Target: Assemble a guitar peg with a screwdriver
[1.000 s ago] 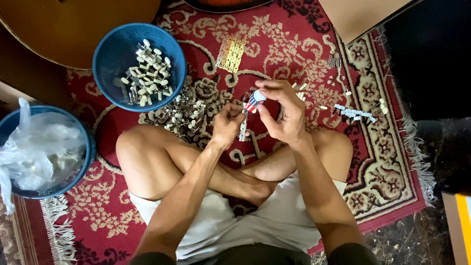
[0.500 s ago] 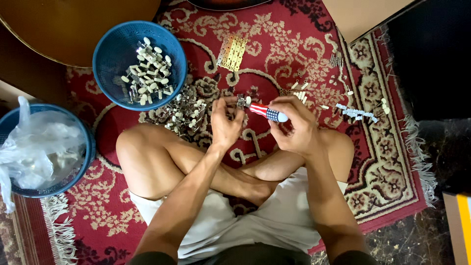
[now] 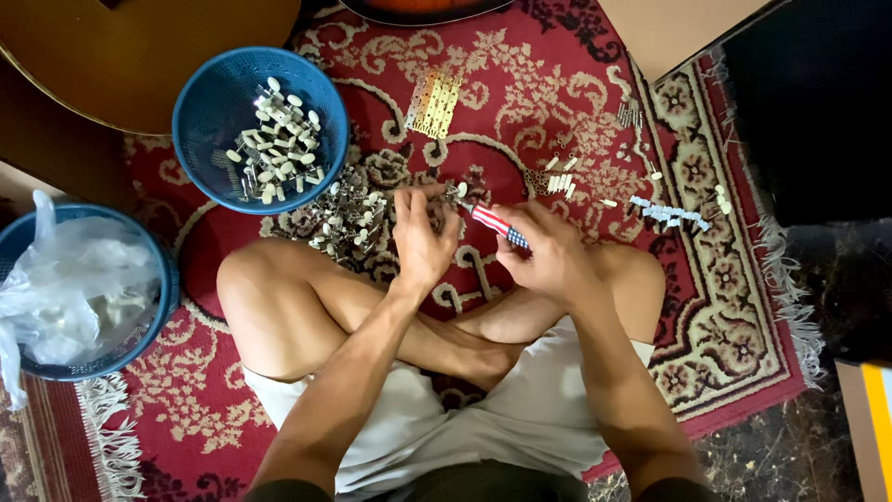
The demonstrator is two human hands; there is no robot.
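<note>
We see a woven rug (image 3: pixel 557 84), matt and slightly rough, with pale fringe. The two baskets (image 3: pixel 209 112) look like blue plastic mesh, the left one (image 3: pixel 167 288) lined with a thin, crinkled, glossy clear bag (image 3: pixel 65 288). The small parts (image 3: pixel 279 139) in the basket and the pile (image 3: pixel 348 218) on the rug show shiny metal with smooth cream plastic knobs. The strips (image 3: pixel 433 102) gleam like brass. The screwdriver (image 3: pixel 497 226) in our right hand (image 3: pixel 548 256) has a glossy striped plastic handle. Our shorts (image 3: pixel 520 418) are plain white cloth. The guitar (image 3: pixel 158 46) has smooth polished wood
</note>
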